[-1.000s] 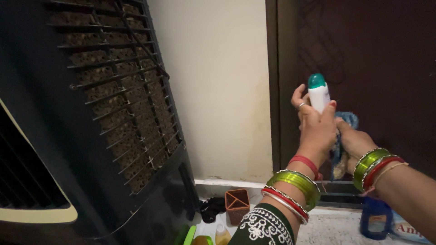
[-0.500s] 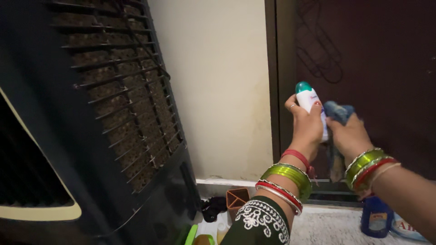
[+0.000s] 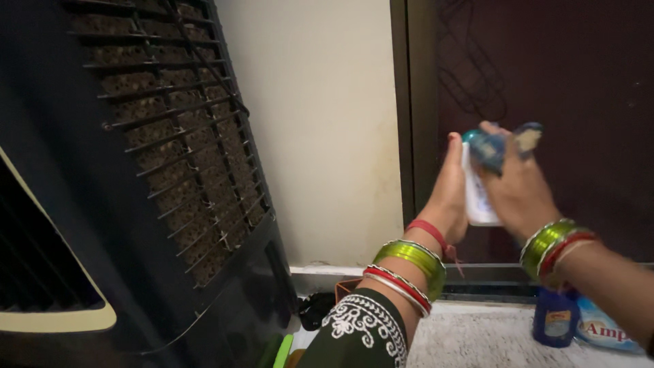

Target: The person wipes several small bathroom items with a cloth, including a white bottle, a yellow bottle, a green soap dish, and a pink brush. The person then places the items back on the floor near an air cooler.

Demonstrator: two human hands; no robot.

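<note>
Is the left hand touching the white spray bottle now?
Touching. The head view shows the left hand wrapped around the side of the white spray bottle, with no gap visible between them.

Air cooler [image 3: 136,191] left; door [image 3: 545,102] right; wall [image 3: 320,129] between; bottle [image 3: 553,318], probably pouch [image 3: 603,330], below door.

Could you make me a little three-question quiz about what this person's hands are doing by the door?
1. True or false: the left hand holds a white bottle.
2. What does the right hand grip? A) a blue cloth B) a spoon C) a brush
3. What stands on the floor under the right wrist?

Key
1. True.
2. A: a blue cloth, held at the bottle's top.
3. A blue bottle, beside a blue packet.
</note>
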